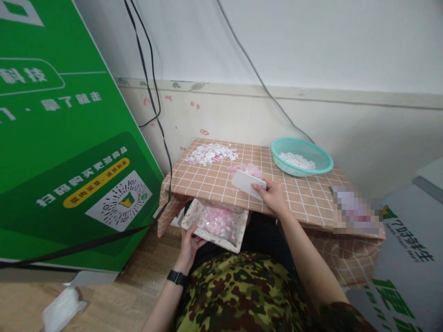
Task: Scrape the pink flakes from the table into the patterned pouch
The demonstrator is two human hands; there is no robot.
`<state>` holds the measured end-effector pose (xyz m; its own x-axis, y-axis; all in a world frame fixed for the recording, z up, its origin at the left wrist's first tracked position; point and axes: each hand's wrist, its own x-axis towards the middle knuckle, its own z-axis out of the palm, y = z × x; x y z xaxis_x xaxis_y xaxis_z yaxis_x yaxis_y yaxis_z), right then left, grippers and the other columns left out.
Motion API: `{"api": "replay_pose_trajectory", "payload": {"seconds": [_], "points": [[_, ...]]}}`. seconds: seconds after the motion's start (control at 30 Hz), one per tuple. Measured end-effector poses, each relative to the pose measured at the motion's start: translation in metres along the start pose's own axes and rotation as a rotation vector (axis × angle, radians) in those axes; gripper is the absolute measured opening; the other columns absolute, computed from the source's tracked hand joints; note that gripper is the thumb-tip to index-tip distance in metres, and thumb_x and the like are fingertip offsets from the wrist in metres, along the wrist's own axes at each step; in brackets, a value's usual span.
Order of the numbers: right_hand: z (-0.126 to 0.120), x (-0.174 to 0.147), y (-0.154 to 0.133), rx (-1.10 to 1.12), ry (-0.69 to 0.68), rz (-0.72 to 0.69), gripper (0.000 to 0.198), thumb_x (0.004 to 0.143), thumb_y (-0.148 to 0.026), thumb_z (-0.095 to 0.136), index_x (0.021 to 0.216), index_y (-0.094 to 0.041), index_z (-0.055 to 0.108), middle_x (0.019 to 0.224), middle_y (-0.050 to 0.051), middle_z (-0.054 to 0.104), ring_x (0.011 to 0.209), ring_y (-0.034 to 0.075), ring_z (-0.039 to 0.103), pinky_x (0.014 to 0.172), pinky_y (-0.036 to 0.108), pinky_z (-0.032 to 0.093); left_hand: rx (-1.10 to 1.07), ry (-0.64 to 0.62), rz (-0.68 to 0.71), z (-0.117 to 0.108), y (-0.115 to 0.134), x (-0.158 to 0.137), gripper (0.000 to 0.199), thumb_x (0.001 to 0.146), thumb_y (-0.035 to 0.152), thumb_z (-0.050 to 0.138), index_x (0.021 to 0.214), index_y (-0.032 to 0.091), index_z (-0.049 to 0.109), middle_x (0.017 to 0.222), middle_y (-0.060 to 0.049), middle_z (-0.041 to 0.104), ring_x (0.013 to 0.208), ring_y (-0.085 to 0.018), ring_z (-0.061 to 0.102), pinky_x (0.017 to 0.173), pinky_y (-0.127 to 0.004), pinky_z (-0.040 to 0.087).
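My left hand (189, 245) grips the near left side of a speckled fabric tray (238, 236), which sits tilted at my lap just below the table edge. Inside the tray lies a heap of pink and white small pieces (218, 221), seemingly in clear plastic. In my right hand (272, 193) is a flat white card (247, 183), held by its right end over the tabletop. Right behind the card, a small pile of pink pieces (251, 169) rests on the checked tablecloth (204, 180), partly hidden by it.
A pile of white and pink flakes (212, 153) lies at the back left of the table. At the back right stands a turquoise basket (302, 171) with white flakes. A blurred flat object (355, 210) lies near the right edge. A green panel (69, 138) and black cables flank the left.
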<state>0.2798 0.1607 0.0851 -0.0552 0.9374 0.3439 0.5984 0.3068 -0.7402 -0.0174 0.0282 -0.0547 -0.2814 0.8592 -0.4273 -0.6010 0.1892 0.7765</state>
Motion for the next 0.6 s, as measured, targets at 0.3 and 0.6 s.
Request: {"api": "replay_pose_trajectory", "payload": {"seconds": [0.3,0.6], "points": [[0.005,0.007,-0.013,0.005,-0.109,-0.134,0.043,0.088,-0.055,0.061,0.064,-0.02,0.063,0.057,0.002,0.059,0.055,0.016,0.05,0.053,0.029,0.031,-0.008,0.008,-0.004,-0.001,-0.001,0.002,0.075,0.083,0.039,0.072,0.149,0.034,0.038,0.139,-0.017,0.061,0.087,-0.029,0.074,0.076,-0.055,0.061],[0.024,-0.046,-0.042,0.028,-0.191,-0.263,0.031,0.096,-0.043,0.057,0.088,-0.02,0.078,0.072,0.005,0.074,0.063,0.019,0.065,0.062,0.029,0.044,0.0,0.001,-0.017,-0.004,-0.002,0.004,0.071,0.083,0.037,0.071,0.146,0.033,0.039,0.137,-0.016,0.06,0.086,-0.028,0.073,0.077,-0.054,0.061]]}}
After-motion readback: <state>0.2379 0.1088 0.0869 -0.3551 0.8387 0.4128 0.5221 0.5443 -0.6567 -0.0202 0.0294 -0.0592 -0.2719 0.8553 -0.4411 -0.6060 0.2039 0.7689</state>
